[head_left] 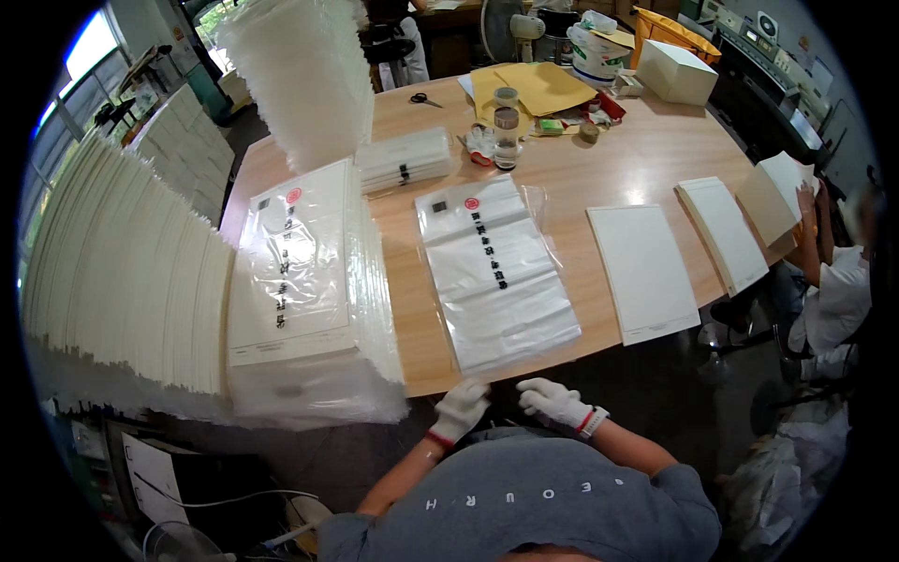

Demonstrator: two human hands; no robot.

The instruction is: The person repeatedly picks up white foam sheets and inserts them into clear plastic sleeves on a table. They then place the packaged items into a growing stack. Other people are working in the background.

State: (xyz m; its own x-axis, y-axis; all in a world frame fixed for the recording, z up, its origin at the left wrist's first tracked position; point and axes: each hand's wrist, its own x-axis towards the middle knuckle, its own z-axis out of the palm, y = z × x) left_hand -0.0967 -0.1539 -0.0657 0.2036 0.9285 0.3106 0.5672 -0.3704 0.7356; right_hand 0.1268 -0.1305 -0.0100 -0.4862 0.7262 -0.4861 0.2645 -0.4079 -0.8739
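Both my hands are in white gloves with red cuffs, held in front of me by the table's near edge. My left hand [461, 409] is closed with its fingers curled, and nothing shows in it. Just right of it, my right hand [554, 403] is also loosely curled, apart from the left and touching nothing. Nearest to them lies a flat stack of clear plastic bags [501, 300] with black print and a red round mark. To its right is a white rectangular stack of sheets [644, 273].
Bagged white stacks [304, 253] rise at the left, with taller piles [122, 281] beside them. Another white stack [723, 234] lies right, near a co-worker's hands [810, 206] holding sheets. Farther back are a water-filled clear cup [506, 131], scissors [426, 100] and yellow envelopes [543, 86].
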